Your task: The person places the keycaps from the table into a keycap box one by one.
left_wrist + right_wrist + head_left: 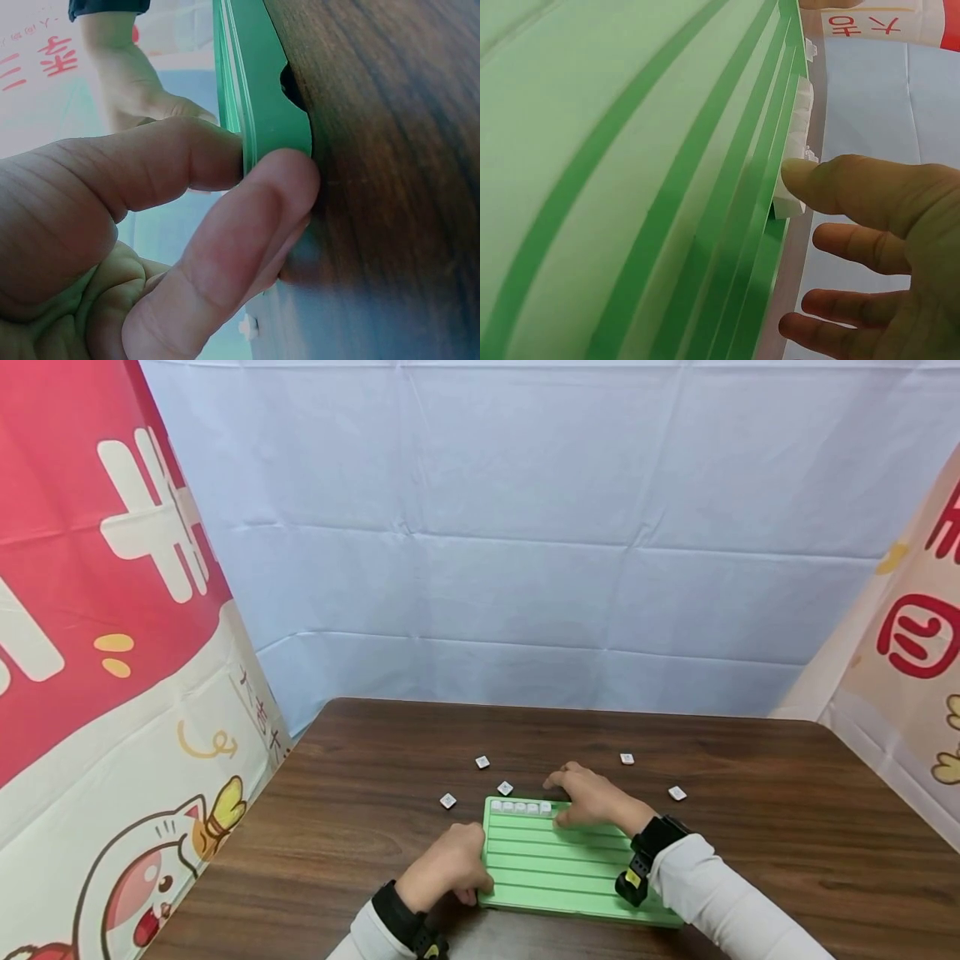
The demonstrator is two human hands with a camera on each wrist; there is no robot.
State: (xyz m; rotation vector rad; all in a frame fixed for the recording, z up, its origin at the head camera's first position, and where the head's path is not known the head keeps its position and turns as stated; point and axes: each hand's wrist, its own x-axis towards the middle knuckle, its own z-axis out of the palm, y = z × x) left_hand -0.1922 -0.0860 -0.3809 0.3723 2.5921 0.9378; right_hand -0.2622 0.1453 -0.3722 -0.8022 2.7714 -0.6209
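Note:
A light green ridged board (555, 870) lies on the table, with several white tiles (521, 807) in a row along its top left groove. At the board's left edge my left hand (452, 860) pinches the rim; the left wrist view shows thumb and finger on the green side wall (274, 112). My right hand (596, 799) is over the board's upper part. In the right wrist view its thumb (840, 184) touches the end tile (787, 206) of the row, while the other fingers are spread and hold nothing.
Loose white tiles lie beyond the board: three (482, 762) (505, 788) (447, 801) toward the left and two (627, 759) (677, 793) toward the right. The brown wooden table (360, 810) ends at a pale blue cloth (480, 568); printed banners (150, 710) hang on both sides.

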